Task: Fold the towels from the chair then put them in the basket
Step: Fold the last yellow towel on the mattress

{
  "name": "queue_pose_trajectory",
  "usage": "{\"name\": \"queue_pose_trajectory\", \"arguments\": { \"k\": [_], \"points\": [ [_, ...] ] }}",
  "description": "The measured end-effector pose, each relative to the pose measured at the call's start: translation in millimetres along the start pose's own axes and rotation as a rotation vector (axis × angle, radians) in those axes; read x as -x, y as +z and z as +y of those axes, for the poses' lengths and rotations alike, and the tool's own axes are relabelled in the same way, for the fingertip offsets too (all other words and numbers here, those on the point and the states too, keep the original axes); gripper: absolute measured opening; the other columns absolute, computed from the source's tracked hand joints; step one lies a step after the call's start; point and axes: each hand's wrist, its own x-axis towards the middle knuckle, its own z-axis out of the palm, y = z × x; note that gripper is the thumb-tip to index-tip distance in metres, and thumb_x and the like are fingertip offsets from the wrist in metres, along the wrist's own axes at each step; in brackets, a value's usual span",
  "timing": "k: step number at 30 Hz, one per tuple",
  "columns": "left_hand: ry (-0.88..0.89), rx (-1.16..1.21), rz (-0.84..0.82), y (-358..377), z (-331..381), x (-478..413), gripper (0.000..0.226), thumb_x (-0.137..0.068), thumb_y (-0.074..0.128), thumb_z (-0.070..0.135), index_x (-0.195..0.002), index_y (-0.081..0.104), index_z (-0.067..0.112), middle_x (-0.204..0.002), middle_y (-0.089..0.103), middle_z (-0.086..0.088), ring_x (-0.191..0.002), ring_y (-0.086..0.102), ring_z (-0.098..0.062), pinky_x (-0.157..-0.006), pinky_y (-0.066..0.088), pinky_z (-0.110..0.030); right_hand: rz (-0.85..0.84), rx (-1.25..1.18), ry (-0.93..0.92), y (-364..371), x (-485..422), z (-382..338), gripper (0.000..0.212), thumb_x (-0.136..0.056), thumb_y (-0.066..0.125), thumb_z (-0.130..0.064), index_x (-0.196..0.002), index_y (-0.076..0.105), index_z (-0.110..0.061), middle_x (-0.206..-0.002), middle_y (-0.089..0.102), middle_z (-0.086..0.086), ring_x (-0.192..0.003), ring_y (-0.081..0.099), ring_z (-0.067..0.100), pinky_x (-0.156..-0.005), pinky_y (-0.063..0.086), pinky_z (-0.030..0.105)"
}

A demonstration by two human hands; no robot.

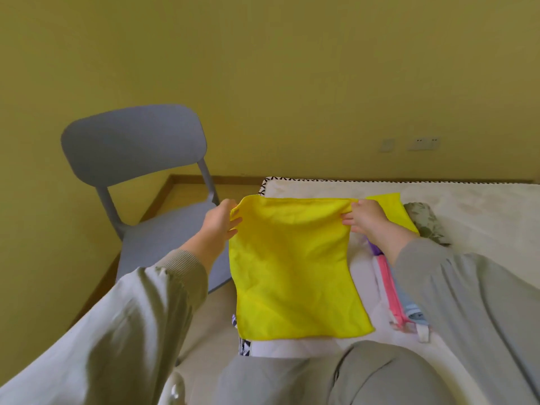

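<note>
- The left hand (219,222) has its grip pinched on the top left corner of the yellow towel (292,267); the right hand (368,222) has its grip pinched on the top edge further along, so both grips are closed on the cloth.
- The yellow towel is one soft, matte, slightly creased sheet, roughly rectangular, held up by its top edge and hanging down over the bed (482,211); its lower edge lies near the bed's front edge.
- A second yellow piece (391,207) shows behind the right hand, lying flat on the bed; I cannot tell whether it is part of the held towel or another one.
- Right of the yellow towel, on the bed, lie flat folded cloths: one pink (390,290), one pale blue (409,305), and a scrap of purple (374,247) just under the right wrist.
- Beyond the right hand sits a rumpled grey-green patterned fabric (426,222), its shape unclear.
- The bed has a smooth white cover with a black-and-white patterned trim along its far edge.
- Left of the yellow towel stands one grey chair (131,144), smooth moulded plastic, with a rounded backrest, two slim uprights and a flat seat; the seat carries no towel in view.
- Two loose grey sleeves (125,323) with ribbed cuffs cover the arms.
- The basket is not in view.
</note>
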Motion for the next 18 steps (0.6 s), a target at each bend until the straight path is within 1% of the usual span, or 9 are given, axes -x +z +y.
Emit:
{"name": "queue_pose_trajectory", "arguments": {
  "k": [3, 5, 7, 9, 10, 11, 12, 13, 18],
  "points": [
    [-0.036, -0.037, -0.032, 10, -8, -23, 0.041, -0.096, 0.049, 0.028, -0.135, 0.047, 0.014, -0.138, 0.051, -0.004, -0.121, 0.053, -0.020, -0.101, 0.037, -0.038, 0.002, -0.047, 0.071, 8, -21, 3, 0.050, -0.102, 0.027, -0.040, -0.123, 0.051, -0.002, -0.115, 0.065, 0.019, -0.108, 0.062, 0.030, -0.095, 0.045, 0.042],
    [-0.004, -0.044, -0.050, 15, 2, -36, 0.040, -0.097, 0.049, 0.028, -0.134, 0.047, 0.015, -0.141, 0.047, -0.001, -0.126, 0.049, -0.019, -0.103, 0.034, -0.037, 0.036, -0.083, 0.020, 7, -36, -10, 0.054, -0.099, 0.027, -0.047, -0.115, 0.056, -0.004, -0.110, 0.067, 0.018, -0.106, 0.063, 0.029, -0.095, 0.046, 0.041],
    [0.053, 0.005, -0.078, 18, 16, -46, 0.037, -0.097, 0.049, 0.028, -0.132, 0.049, 0.016, -0.143, 0.045, 0.001, -0.128, 0.048, -0.018, -0.103, 0.032, -0.036, 0.096, -0.115, -0.043, 1, -49, -24, 0.046, -0.097, 0.031, -0.045, -0.099, 0.058, -0.008, -0.109, 0.067, 0.018, -0.106, 0.063, 0.029, -0.095, 0.045, 0.040],
    [0.079, 0.085, -0.090, 17, 22, -54, 0.028, -0.097, 0.050, 0.028, -0.123, 0.052, 0.019, -0.141, 0.047, 0.003, -0.126, 0.049, -0.016, -0.103, 0.032, -0.036, 0.142, -0.111, -0.100, -1, -57, -31, 0.040, -0.096, 0.034, -0.041, -0.096, 0.057, -0.008, -0.111, 0.066, 0.019, -0.107, 0.060, 0.032, -0.095, 0.045, 0.042],
    [0.078, 0.103, -0.092, 15, 20, -54, 0.028, -0.097, 0.050, 0.028, -0.123, 0.051, 0.020, -0.141, 0.047, 0.003, -0.126, 0.049, -0.016, -0.104, 0.032, -0.036, 0.172, -0.078, -0.119, -1, -59, -28, 0.039, -0.096, 0.035, -0.038, -0.097, 0.059, -0.007, -0.110, 0.066, 0.019, -0.104, 0.060, 0.033, -0.090, 0.046, 0.042],
    [0.066, 0.098, -0.091, 14, 13, -55, 0.031, -0.097, 0.049, 0.028, -0.127, 0.051, 0.018, -0.140, 0.048, 0.003, -0.127, 0.049, -0.017, -0.105, 0.031, -0.036, 0.194, -0.026, -0.122, 0, -59, -21, 0.041, -0.095, 0.037, -0.036, -0.098, 0.063, -0.005, -0.108, 0.066, 0.019, -0.099, 0.060, 0.032, -0.081, 0.046, 0.039],
    [0.041, 0.082, -0.085, 13, 5, -55, 0.035, -0.098, 0.049, 0.027, -0.131, 0.050, 0.016, -0.140, 0.049, 0.002, -0.127, 0.049, -0.018, -0.106, 0.031, -0.037, 0.197, 0.035, -0.114, 2, -58, -12, 0.041, -0.095, 0.038, -0.033, -0.098, 0.066, -0.003, -0.106, 0.067, 0.018, -0.092, 0.059, 0.031, -0.071, 0.042, 0.035],
    [0.013, 0.069, -0.078, 12, -4, -55, 0.037, -0.097, 0.049, 0.027, -0.132, 0.050, 0.014, -0.138, 0.051, 0.000, -0.125, 0.050, -0.019, -0.106, 0.032, -0.038, 0.193, 0.087, -0.102, 4, -56, -2, 0.041, -0.094, 0.039, -0.031, -0.098, 0.069, -0.003, -0.106, 0.067, 0.016, -0.089, 0.057, 0.030, -0.068, 0.039, 0.033],
    [-0.026, 0.154, -0.113, 7, -40, -42, 0.028, -0.097, 0.046, 0.024, -0.117, 0.060, 0.011, -0.123, 0.061, -0.006, -0.110, 0.060, -0.020, -0.094, 0.039, -0.035, 0.250, 0.053, -0.127, 6, -41, 28, 0.033, -0.093, 0.043, -0.023, -0.090, 0.072, -0.006, -0.104, 0.068, 0.014, -0.085, 0.054, 0.027, -0.074, 0.038, 0.031]
  ]
}}
